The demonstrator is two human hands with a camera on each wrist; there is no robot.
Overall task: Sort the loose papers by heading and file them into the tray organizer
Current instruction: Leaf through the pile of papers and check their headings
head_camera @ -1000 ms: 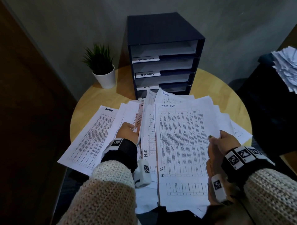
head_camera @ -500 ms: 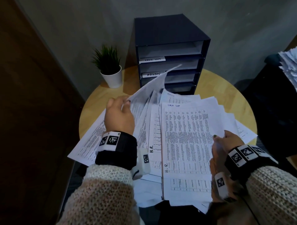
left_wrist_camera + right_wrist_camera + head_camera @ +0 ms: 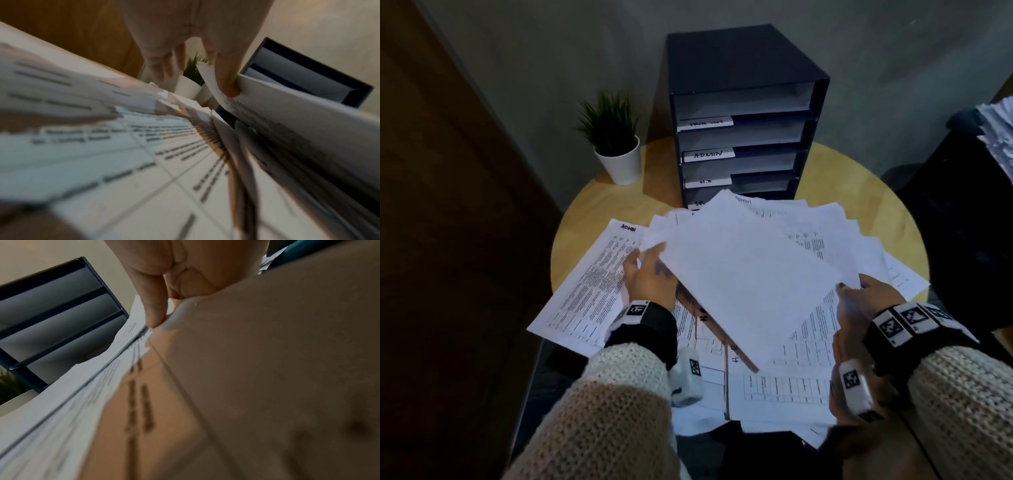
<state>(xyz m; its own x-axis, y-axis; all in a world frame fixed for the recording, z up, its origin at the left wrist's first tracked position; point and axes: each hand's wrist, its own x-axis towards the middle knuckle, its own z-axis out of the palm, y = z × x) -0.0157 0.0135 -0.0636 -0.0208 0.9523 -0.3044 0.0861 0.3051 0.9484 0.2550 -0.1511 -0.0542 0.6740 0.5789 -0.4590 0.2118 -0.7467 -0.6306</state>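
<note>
Paper had flipped: the left hand (image 3: 650, 274), which half a second earlier lifted a sheet, now pinched its edge, blank sheet (image 3: 746, 277) face-down at frame centre over the right hand's (image 3: 859, 301) gripped stack (image 3: 801, 342). Sorting continued; the tray organizer (image 3: 743, 113), upper centre, looked empty.

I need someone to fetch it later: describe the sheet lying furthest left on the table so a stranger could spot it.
Start at the round wooden table in front of the dark tray organizer. At the left edge of the spread papers, beside the left hand, lies the sheet. It alone lies fully exposed, printed side up, with ADMIN handwritten at its far corner.
</note>
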